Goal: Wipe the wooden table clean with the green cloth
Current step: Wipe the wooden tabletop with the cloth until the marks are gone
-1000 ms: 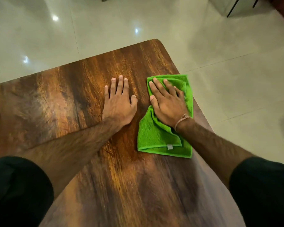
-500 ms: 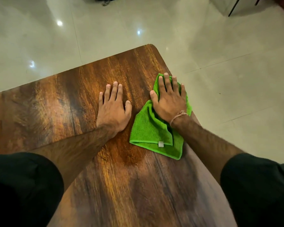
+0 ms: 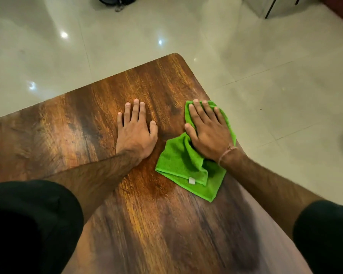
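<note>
1. Cloth (image 3: 178, 161) of bright green, crumpled into loose folds, lies on the tabletop (image 3: 83, 125) close to its right edge, a little nearer than the rounded far corner. Its far end is under the right hand (image 3: 208, 133). Its near end fans out toward the person and ends in a pointed corner. A small white tag (image 3: 191, 180) sits on a hem near that end.
2. The right hand lies palm down on the far part of the cloth, fingers straight and slightly spread. The fingertips reach the cloth's far edge. The thumb stretches out to the left, with a ridge of fabric bunched against it. The hand presses flat on the cloth rather than gripping it. A thin thread band (image 3: 227, 153) circles the wrist.
3. The left hand (image 3: 136, 133) rests palm down on bare wood just left of the cloth, fingers straight and close together, thumb angled out, holding nothing. It is near the right hand but apart from it.
4. The tabletop is dark brown with strong grain and glossy orange patches.
5. Both forearms are bare, with a black left sleeve (image 3: 28, 224) and a black right sleeve (image 3: 325, 238) at the lower corners.
6. Beyond the table, the floor (image 3: 285, 86) is pale glossy tile with spots of reflected light. A dark object (image 3: 116, 1) at the top edge is too cropped to identify.
</note>
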